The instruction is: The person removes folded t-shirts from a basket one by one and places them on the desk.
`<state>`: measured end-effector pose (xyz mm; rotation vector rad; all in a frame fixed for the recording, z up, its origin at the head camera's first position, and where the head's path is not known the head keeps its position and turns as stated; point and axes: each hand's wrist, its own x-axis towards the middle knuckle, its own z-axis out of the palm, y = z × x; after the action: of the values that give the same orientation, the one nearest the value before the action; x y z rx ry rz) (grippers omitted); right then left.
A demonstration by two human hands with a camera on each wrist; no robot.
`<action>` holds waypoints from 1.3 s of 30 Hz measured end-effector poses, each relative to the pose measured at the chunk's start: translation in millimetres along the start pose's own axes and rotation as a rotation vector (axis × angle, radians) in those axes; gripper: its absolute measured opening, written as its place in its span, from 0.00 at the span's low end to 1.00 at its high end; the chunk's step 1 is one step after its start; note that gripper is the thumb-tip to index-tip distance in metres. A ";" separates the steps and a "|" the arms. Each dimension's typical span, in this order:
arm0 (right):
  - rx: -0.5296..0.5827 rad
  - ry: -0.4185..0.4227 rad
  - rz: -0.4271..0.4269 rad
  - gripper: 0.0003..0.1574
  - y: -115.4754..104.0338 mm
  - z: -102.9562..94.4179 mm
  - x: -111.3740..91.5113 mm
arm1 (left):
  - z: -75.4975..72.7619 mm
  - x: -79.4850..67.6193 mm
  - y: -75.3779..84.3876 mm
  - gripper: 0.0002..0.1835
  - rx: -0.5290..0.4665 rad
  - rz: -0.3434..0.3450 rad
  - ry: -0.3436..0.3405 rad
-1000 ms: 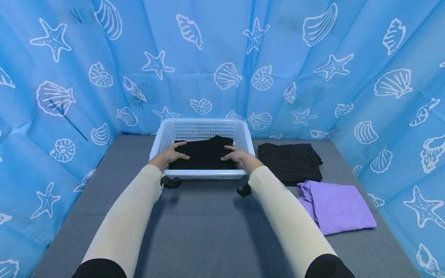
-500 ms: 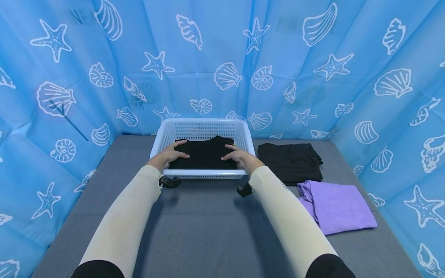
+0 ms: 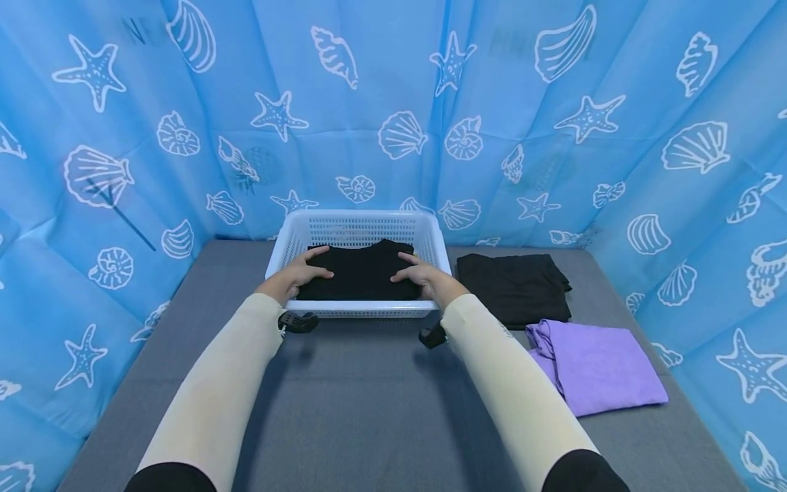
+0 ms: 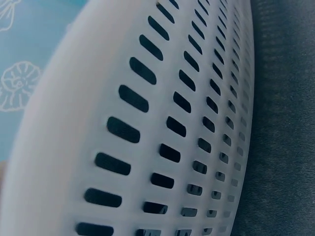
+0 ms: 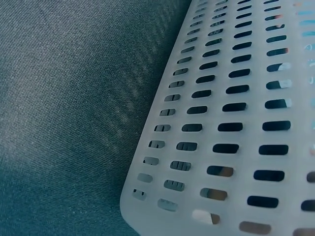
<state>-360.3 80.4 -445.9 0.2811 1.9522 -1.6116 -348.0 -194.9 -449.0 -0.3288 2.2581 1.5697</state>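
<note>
Inside the white plastic basket (image 3: 356, 313) lies a folded black cloth (image 3: 363, 273); what garment it is cannot be told. My left hand (image 3: 296, 275) holds its left side, with thumb and a finger spread on top. On the opposite side my right hand (image 3: 425, 275) holds the cloth in the same way. The other fingers of both hands are hidden beside or beneath it. Both wrist views show mostly the perforated basket wall (image 4: 167, 98), and some skin shows through the holes in the right wrist view.
Another folded black cloth (image 3: 510, 287) lies right of the basket. In front of it is a folded purple cloth (image 3: 605, 365). The grey table (image 3: 363, 403) meets a blue seashell-patterned curtain (image 3: 369, 68) at the back and sides.
My left hand has shifted very slightly to the left, and the cloth's left edge with it. The right hand, the basket and the other cloths stay in place.
</note>
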 end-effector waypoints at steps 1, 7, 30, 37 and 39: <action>-0.003 0.004 -0.001 0.49 -0.2 0.0 -0.3 | -0.4 0.0 -0.1 0.43 0.001 0.003 0.002; -0.005 0.019 -0.013 0.49 -0.3 0.8 -1.0 | -3.8 -1.0 -0.1 0.43 0.004 0.016 0.001; 0.121 -0.007 -0.172 0.49 -15.1 -7.7 -29.8 | -17.0 -15.3 15.2 0.42 -0.033 0.109 0.006; 0.105 -0.011 -0.248 0.50 -16.6 -18.6 -48.6 | -13.6 -31.1 26.1 0.40 -0.091 0.128 -0.050; 0.089 -0.003 -0.269 0.50 -15.4 -21.5 -52.5 | -10.9 -35.3 28.3 0.39 -0.124 0.137 -0.078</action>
<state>-332.3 107.5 -401.9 0.0509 1.9858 -1.8704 -329.0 -195.7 -406.5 -0.1453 2.1693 1.7645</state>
